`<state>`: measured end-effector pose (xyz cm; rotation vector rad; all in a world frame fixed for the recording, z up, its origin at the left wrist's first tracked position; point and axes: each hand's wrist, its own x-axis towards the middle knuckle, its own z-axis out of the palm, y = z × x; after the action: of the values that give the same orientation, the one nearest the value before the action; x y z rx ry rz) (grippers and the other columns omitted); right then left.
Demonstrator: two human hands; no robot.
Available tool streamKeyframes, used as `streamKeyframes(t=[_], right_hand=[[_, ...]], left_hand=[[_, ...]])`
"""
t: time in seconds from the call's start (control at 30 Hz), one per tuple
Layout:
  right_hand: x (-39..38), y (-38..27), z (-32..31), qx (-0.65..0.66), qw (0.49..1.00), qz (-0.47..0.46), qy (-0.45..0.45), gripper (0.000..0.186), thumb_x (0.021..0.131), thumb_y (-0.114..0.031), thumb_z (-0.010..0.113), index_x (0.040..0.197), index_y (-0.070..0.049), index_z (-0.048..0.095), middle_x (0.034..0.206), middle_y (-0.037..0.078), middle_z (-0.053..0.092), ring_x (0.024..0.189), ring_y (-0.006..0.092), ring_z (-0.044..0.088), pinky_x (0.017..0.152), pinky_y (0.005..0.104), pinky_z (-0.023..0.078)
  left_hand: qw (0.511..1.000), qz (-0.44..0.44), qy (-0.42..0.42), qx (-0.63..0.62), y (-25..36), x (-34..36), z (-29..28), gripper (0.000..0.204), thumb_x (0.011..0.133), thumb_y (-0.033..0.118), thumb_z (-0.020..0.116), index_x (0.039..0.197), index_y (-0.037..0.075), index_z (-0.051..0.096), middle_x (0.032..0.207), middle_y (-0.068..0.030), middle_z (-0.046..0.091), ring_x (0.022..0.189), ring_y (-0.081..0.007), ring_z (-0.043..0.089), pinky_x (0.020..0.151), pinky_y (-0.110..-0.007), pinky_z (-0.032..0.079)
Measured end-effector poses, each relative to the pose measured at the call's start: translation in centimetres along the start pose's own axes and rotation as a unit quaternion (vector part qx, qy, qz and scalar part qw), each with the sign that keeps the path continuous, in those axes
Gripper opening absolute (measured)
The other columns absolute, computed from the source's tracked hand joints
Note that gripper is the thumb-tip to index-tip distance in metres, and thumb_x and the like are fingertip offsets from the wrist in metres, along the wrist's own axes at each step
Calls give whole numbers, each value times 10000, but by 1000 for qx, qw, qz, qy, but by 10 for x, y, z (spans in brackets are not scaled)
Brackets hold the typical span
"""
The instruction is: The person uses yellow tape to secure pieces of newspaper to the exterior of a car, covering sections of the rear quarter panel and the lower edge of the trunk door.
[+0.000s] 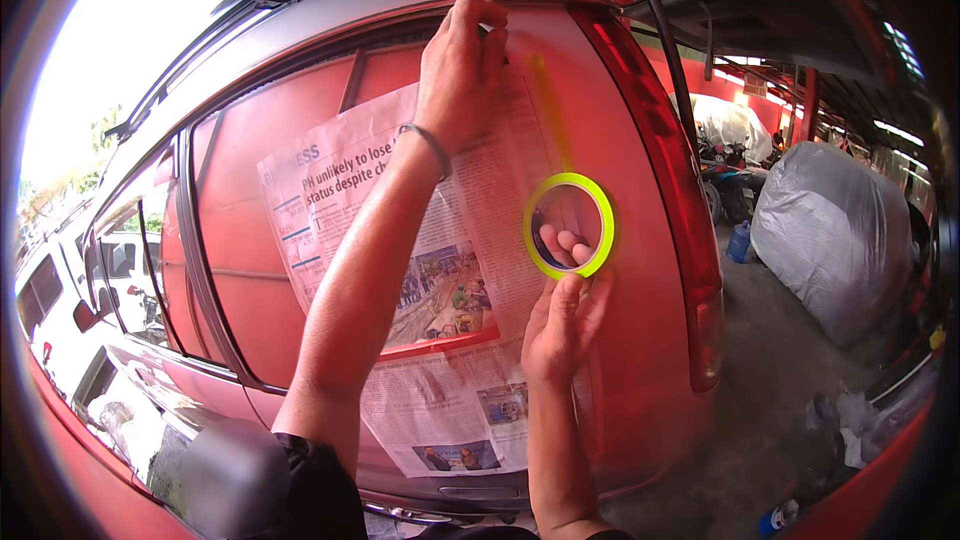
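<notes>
Car side [650,280]: newspaper [460,210] masking seems underway; right grip [565,325] holds tape [611,228], left grip [465,55] unclear; strip [553,112] likely needs pressing.

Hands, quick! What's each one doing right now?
Left hand: curled; can't tell if it holds anything.
Right hand: closed, holding the tape roll.

At twelve o'clock, what the left hand [462,60] touches is hidden. Its forearm [355,290] covers some newspaper [440,285]; the yellow-green tape roll [608,225] masks part of the right fingers [568,244]. Toward half past seven, a grey patch [236,480] is blurred.
</notes>
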<state>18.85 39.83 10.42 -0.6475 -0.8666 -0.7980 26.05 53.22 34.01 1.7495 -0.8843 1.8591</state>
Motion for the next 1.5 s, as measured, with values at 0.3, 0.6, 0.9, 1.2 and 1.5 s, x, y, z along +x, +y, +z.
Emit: streamKeyframes(t=[0.3,0.6,0.9,1.2,1.5], right_hand=[[0,-2,-7,-77,997,-25,-12,328,1158,-186,507,1432,-9,478,1413,169,606,1385,351,607,1215,512,425],[5,-101,-14,-323,942,29,-81,747,1006,-122,652,1607,87,262,1045,128,702,1054,221,685,1208,477,382],[-123,-225,-118,-507,837,124,-162,515,1011,-91,657,1462,90,487,1099,217,742,815,233,723,774,376,611],[-119,-177,-116,-688,693,121,-179,530,962,9,667,1471,-133,692,1092,155,792,834,353,756,762,443,599],[-110,-165,-104,-755,615,130,-190,601,931,-68,702,1520,-177,653,813,118,721,713,325,715,674,474,562]], left_hand=[[963,152,-187,122,24,-49,-26,658,951,118,678,1590,155,524,1643,-34,551,1370,-388,515,1161,-532,407],[957,171,-170,159,15,-53,-25,582,965,282,637,1524,123,616,1617,-47,578,1410,-309,496,1185,-507,354],[942,205,-175,202,35,-49,-33,592,953,193,605,1530,62,596,1581,-100,605,1323,-350,505,1094,-485,385],[940,207,-172,209,36,-48,-27,554,941,175,606,1488,95,645,1584,-70,605,1321,-337,521,1088,-529,403],[937,210,-176,217,39,-48,-27,536,937,162,618,1467,96,655,1565,-98,615,1343,-347,523,1096,-547,401]])
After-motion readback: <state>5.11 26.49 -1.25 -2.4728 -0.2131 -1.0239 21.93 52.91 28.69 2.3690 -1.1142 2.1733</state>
